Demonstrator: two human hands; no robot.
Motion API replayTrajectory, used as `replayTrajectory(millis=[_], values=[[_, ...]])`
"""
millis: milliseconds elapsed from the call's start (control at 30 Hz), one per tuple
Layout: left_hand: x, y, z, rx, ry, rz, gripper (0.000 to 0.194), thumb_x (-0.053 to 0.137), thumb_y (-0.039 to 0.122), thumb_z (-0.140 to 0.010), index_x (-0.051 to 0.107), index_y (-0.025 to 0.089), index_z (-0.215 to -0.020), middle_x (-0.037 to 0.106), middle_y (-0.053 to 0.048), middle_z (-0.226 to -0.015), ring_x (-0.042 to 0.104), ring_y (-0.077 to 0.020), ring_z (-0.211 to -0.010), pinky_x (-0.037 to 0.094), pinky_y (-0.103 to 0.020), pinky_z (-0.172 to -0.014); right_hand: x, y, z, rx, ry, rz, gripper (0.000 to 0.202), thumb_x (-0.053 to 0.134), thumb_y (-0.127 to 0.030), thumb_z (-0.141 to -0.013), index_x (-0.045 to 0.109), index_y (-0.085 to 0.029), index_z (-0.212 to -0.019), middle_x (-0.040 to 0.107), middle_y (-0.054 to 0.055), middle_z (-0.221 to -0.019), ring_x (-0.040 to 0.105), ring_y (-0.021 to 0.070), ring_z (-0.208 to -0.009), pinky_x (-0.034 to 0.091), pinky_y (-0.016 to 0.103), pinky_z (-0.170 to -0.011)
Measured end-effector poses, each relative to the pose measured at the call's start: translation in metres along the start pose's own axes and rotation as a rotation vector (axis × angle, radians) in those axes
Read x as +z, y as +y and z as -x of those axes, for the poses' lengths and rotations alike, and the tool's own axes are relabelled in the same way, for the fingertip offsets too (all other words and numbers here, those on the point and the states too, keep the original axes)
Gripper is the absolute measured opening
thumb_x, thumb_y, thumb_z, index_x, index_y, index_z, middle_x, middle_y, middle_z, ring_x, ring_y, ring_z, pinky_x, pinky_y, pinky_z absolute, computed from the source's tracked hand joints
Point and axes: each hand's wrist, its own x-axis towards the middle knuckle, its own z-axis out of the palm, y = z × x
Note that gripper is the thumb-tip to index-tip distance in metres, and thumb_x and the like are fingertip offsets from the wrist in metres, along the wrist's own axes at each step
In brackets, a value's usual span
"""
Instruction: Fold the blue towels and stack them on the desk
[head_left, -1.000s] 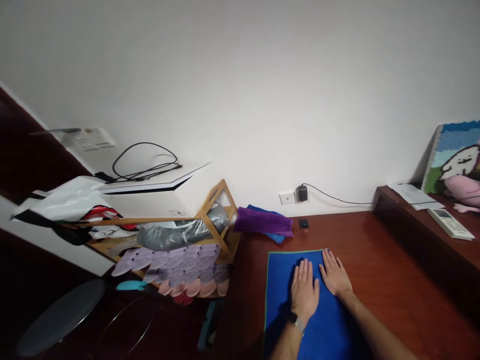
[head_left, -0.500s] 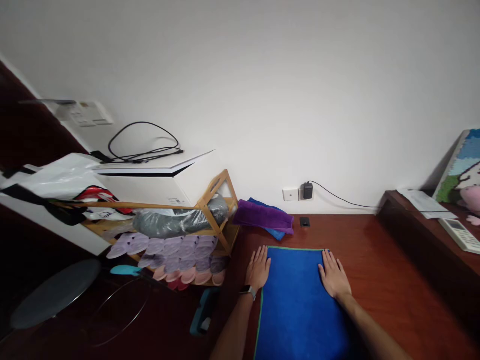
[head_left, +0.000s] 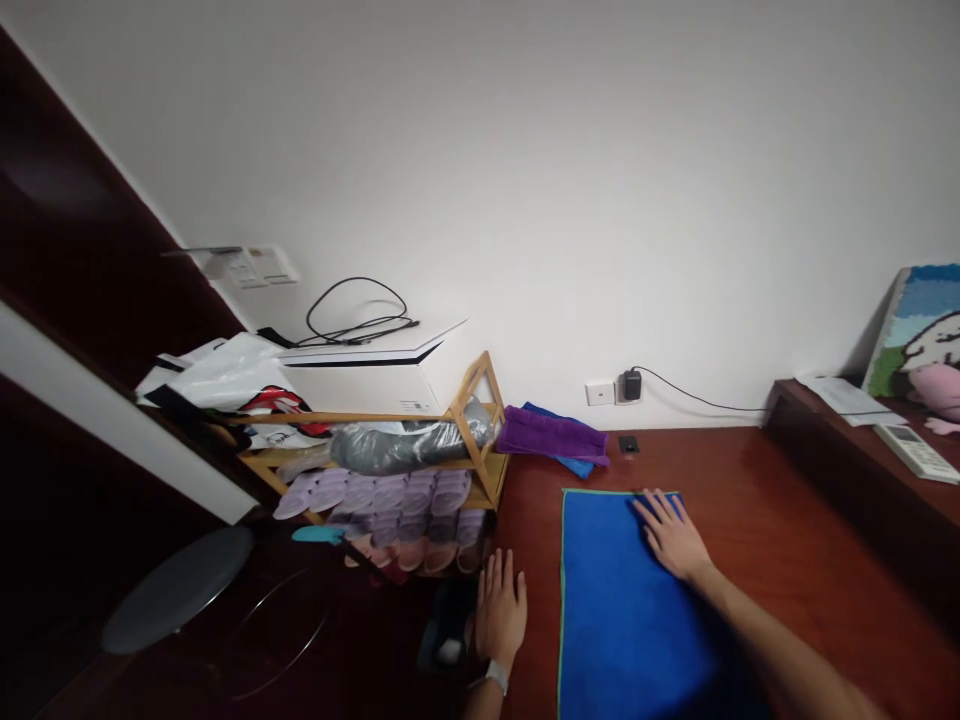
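A blue cloth [head_left: 622, 610] with green edging lies spread flat on the reddish-brown wooden tabletop [head_left: 795, 560]. My right hand [head_left: 671, 535] rests open on its far right corner, fingers spread and pointing away from me. Off the cloth to the left, my left hand [head_left: 501, 610] is open near the table's left edge, its fingers stretched out and holding nothing. A pale watch [head_left: 495, 676] is on my left wrist. Beyond the blue cloth, a folded purple cloth [head_left: 553, 434] lies across another blue cloth [head_left: 581, 467] by the wall.
A wooden rack [head_left: 480, 470] with several clear-looking slippers [head_left: 390, 495] and a white box [head_left: 360, 388] stands at left. A round stool [head_left: 180, 590] is below. At right, a raised ledge holds a remote-like handset [head_left: 916, 452]. A black charger [head_left: 632, 384] is plugged in.
My left hand has left the cloth's far left corner and moved left and nearer to me. My right hand stays on the far right corner. The view has shifted left.
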Motion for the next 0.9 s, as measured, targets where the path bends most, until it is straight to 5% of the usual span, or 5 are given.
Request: replayTrajectory(millis=[100, 167, 467, 667, 900], values=[[-0.003, 0.005, -0.006, 0.003, -0.015, 0.006, 0.056, 0.031, 0.034, -0.109, 0.056, 0.016, -0.155, 0.053, -0.013, -0.163, 0.047, -0.0286, -0.153, 0.039, -0.050, -0.127, -0.008, -0.007, 0.016, -0.241, -0.131, -0.146, 0.056, 0.041, -0.052, -0.106, 0.045, -0.040, -0.161, 0.033, 0.000, -0.175, 0.023, 0.0268, -0.164, 0.010, 0.053, -0.134], [-0.004, 0.005, -0.009, 0.002, -0.010, 0.007, 0.055, 0.033, 0.033, -0.108, 0.057, 0.016, -0.154, 0.054, -0.013, -0.162, 0.048, -0.0282, -0.153, 0.040, -0.050, -0.127, -0.006, -0.005, 0.028, -0.243, -0.203, -0.195, 0.057, 0.042, -0.059, -0.105, 0.042, -0.045, -0.161, 0.032, -0.002, -0.175, 0.024, 0.0267, -0.163, 0.013, 0.054, -0.133], [0.002, 0.003, -0.011, -0.006, 0.045, 0.016, 0.054, 0.035, 0.028, -0.105, 0.061, 0.014, -0.150, 0.057, -0.014, -0.159, 0.054, -0.0281, -0.148, 0.044, -0.050, -0.123, 0.015, 0.043, 0.078, 0.238, -0.127, -0.006, 0.062, 0.033, -0.062, -0.103, 0.037, -0.047, -0.163, 0.033, -0.004, -0.175, 0.026, 0.0300, -0.162, 0.020, 0.061, -0.130], [0.011, -0.002, -0.017, 0.002, 0.063, 0.030, 0.055, 0.034, 0.029, -0.104, 0.065, 0.014, -0.146, 0.062, -0.015, -0.155, 0.055, -0.0292, -0.147, 0.046, -0.049, -0.121, -0.007, 0.097, 0.128, 0.774, -0.175, 0.028, 0.077, 0.026, -0.070, -0.098, 0.025, -0.043, -0.169, 0.025, 0.003, -0.178, 0.022, 0.0405, -0.162, 0.023, 0.073, -0.124], [0.016, -0.009, -0.022, 0.044, 0.128, 0.074, 0.056, 0.034, 0.033, -0.103, 0.068, 0.012, -0.142, 0.066, -0.016, -0.150, 0.059, -0.0319, -0.141, 0.050, -0.050, -0.116, -0.041, 0.096, 0.131, 0.615, -0.167, -0.015, 0.089, 0.035, -0.091, -0.087, 0.025, -0.052, -0.166, 0.015, -0.002, -0.181, 0.010, 0.0436, -0.164, 0.021, 0.081, -0.120]])
